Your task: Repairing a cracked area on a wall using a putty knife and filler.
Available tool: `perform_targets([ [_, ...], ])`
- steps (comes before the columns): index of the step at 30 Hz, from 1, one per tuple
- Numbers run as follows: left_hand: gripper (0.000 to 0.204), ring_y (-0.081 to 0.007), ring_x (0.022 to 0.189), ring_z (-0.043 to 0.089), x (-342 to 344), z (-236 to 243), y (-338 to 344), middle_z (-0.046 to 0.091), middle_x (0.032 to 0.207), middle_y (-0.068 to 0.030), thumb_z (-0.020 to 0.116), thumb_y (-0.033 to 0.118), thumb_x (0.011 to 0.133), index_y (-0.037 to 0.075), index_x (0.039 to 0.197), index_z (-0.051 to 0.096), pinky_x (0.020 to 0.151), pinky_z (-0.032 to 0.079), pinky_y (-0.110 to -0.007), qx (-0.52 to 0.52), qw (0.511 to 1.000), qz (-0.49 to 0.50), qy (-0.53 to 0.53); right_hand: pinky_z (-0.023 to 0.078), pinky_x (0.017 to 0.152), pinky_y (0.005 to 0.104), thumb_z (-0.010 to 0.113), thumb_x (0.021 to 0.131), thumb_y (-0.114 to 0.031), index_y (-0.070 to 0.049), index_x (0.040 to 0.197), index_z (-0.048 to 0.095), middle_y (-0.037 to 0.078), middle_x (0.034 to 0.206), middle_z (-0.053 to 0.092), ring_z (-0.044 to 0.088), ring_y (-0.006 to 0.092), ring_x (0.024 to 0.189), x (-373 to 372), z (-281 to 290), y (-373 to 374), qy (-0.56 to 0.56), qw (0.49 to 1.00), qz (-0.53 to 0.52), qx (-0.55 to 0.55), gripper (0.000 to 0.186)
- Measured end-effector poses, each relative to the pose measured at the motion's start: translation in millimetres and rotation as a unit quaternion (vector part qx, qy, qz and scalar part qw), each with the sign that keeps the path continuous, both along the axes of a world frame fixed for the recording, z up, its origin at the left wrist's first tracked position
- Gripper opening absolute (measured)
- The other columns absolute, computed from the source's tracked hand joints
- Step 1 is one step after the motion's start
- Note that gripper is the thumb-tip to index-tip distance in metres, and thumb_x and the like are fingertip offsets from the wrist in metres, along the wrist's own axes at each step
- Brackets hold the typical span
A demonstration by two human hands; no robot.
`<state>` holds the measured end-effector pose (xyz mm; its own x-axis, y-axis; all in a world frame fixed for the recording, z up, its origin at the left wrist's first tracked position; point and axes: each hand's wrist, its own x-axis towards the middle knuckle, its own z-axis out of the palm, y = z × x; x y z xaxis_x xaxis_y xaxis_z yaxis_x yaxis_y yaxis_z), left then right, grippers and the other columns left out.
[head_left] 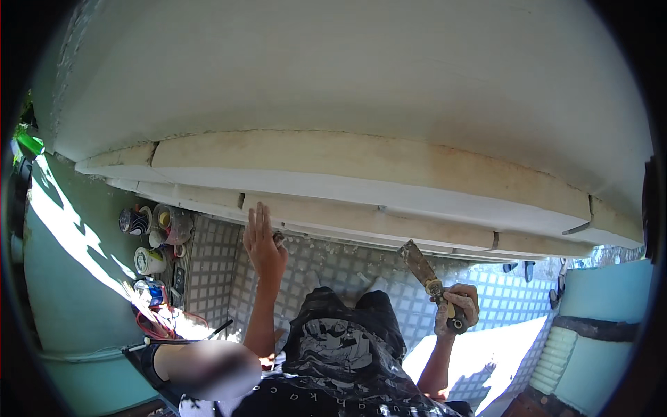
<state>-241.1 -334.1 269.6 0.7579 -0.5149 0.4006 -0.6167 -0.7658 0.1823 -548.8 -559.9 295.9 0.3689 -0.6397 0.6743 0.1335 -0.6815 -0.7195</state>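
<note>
My right hand grips a putty knife by its handle, its stained blade angled up-left toward the ledge. My left hand is raised with fingers stretched out, at or just in front of the lower pale ledge; I cannot tell whether they touch. A small dark thing beside its thumb is too small to name. Above runs another cream board with dark gaps at its joints, beneath a broad pale plastered surface.
Stained buckets and pots and red hose sit at left beside a green wall. A blurred person's head is at lower left. Below me is checkered tiled floor with sunlight patches; a turquoise wall stands at right.
</note>
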Motion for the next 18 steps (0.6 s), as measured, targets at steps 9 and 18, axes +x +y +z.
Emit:
perform_targets([
  [9,0.071,-0.0339,0.135,0.035,22,-17,98,0.042,0.142,-0.0173,0.054,-0.003,0.073,0.004,0.142,0.038,0.111,0.025,-0.045,-0.174,0.974,0.087,0.120,0.057,0.060,0.0298,0.059,0.085,-0.001,0.003,0.092,0.065,0.013,0.095,0.058,0.060,0.0196,0.080,101,2,60,0.020,0.992,-0.003,0.124,0.011],
  [18,0.059,-0.0351,0.118,0.050,22,-42,170,0.054,0.125,-0.0177,0.054,-0.007,0.069,0.005,0.127,0.053,0.101,0.038,-0.040,-0.275,0.927,0.109,0.232,0.060,0.066,0.0314,0.061,0.082,0.006,0.003,0.095,0.065,0.013,0.097,0.059,0.062,0.0199,0.080,225,9,139,0.047,0.987,0.101,0.120,0.013],
])
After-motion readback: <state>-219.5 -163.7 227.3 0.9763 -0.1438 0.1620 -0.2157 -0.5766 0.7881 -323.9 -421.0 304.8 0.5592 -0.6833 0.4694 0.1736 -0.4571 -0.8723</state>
